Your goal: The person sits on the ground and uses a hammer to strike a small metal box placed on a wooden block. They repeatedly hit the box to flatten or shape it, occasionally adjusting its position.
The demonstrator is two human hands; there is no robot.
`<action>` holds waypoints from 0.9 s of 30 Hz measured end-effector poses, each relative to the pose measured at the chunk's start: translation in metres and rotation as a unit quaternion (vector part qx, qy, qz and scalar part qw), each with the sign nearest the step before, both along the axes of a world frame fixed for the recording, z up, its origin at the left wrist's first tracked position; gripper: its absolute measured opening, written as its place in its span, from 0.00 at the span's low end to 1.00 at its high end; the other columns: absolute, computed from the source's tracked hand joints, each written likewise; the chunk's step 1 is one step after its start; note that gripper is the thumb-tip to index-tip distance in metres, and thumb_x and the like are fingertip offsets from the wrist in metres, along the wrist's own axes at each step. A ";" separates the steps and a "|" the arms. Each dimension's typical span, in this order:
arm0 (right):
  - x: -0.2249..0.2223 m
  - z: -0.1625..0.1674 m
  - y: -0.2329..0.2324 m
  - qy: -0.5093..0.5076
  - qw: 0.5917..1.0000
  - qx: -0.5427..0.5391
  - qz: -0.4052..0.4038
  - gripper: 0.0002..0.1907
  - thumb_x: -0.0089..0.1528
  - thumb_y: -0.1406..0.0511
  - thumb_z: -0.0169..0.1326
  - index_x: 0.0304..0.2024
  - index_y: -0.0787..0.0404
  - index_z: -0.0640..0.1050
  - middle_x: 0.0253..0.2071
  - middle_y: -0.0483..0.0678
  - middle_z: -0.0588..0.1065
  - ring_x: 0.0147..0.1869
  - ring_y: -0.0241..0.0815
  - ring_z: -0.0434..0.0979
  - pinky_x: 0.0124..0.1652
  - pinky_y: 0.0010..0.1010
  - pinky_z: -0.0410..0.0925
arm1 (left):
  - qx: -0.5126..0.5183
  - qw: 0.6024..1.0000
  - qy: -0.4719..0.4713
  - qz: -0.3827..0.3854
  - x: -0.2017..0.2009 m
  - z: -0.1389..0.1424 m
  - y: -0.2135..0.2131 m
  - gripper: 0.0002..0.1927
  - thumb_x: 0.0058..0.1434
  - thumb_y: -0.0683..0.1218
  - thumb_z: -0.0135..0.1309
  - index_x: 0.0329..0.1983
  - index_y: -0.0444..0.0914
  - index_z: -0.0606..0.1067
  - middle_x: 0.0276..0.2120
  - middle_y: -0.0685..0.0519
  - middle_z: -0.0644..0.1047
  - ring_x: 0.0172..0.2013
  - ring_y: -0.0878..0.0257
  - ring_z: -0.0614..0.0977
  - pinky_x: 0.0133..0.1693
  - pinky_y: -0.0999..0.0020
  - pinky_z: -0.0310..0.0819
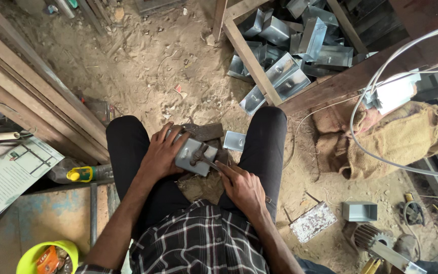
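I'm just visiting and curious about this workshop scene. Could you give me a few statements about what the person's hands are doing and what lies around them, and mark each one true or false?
1. The left hand rests on a grey metal box between the knees. True.
2. The right hand is empty. False: it grips a slim tool whose tip meets the box.
3. A heap of shiny metal boxes lies ahead, behind a wooden frame. True.
4. The ground is clean tile. False: it is sandy dirt strewn with scraps.
5. A yellow-green bowl sits at the lower left. True.
6. Burlap sacking lies by the left knee. False: it lies to the right, under white cables.
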State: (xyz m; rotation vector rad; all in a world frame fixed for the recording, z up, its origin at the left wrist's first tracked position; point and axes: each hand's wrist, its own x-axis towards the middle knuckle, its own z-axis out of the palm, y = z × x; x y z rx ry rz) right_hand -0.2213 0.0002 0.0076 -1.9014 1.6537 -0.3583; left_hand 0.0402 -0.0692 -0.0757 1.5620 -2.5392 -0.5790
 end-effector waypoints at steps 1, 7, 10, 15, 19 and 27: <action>0.001 0.000 0.000 -0.001 1.000 0.012 -0.001 0.17 0.66 0.58 0.54 0.56 0.48 0.81 0.34 0.48 0.81 0.24 0.47 0.80 0.25 0.39 0.72 | 0.000 1.000 0.003 0.002 0.000 0.000 0.000 0.63 0.27 0.56 0.80 0.69 0.46 0.62 0.68 0.49 0.61 0.70 0.43 0.56 0.63 0.38 0.58; 0.004 0.003 0.000 0.004 1.000 -0.004 0.001 0.17 0.65 0.59 0.55 0.56 0.49 0.81 0.33 0.48 0.81 0.25 0.48 0.80 0.26 0.40 0.72 | -0.003 1.000 0.015 0.004 0.003 0.001 0.001 0.63 0.26 0.56 0.80 0.69 0.46 0.63 0.67 0.49 0.62 0.70 0.44 0.56 0.64 0.39 0.59; 0.006 0.005 0.000 -0.002 0.999 -0.039 0.007 0.16 0.65 0.60 0.55 0.55 0.50 0.82 0.33 0.49 0.81 0.27 0.51 0.80 0.28 0.41 0.72 | -0.010 1.000 0.014 0.001 0.005 0.003 0.001 0.62 0.27 0.56 0.80 0.69 0.45 0.63 0.66 0.48 0.62 0.70 0.43 0.56 0.63 0.38 0.59; 0.010 0.006 0.000 -0.004 0.999 -0.035 0.005 0.16 0.65 0.60 0.55 0.55 0.49 0.82 0.34 0.49 0.81 0.28 0.52 0.81 0.29 0.42 0.72 | -0.008 1.000 0.006 0.004 0.006 0.006 0.002 0.61 0.26 0.54 0.80 0.68 0.45 0.64 0.67 0.49 0.63 0.70 0.43 0.57 0.62 0.40 0.60; 0.011 0.002 0.002 0.002 1.000 -0.016 0.010 0.17 0.66 0.60 0.54 0.57 0.48 0.81 0.34 0.49 0.80 0.28 0.52 0.81 0.29 0.43 0.72 | -0.011 0.999 0.030 0.005 0.007 0.009 0.002 0.61 0.27 0.53 0.79 0.68 0.45 0.64 0.67 0.49 0.63 0.70 0.43 0.57 0.63 0.39 0.59; 0.007 -0.024 0.022 -0.068 0.974 -0.200 -0.076 0.15 0.70 0.66 0.53 0.58 0.52 0.79 0.40 0.47 0.81 0.33 0.41 0.82 0.30 0.34 0.74 | 0.001 1.000 0.006 -0.023 0.015 0.013 0.003 0.60 0.29 0.50 0.77 0.69 0.41 0.63 0.64 0.46 0.64 0.70 0.43 0.58 0.68 0.40 0.52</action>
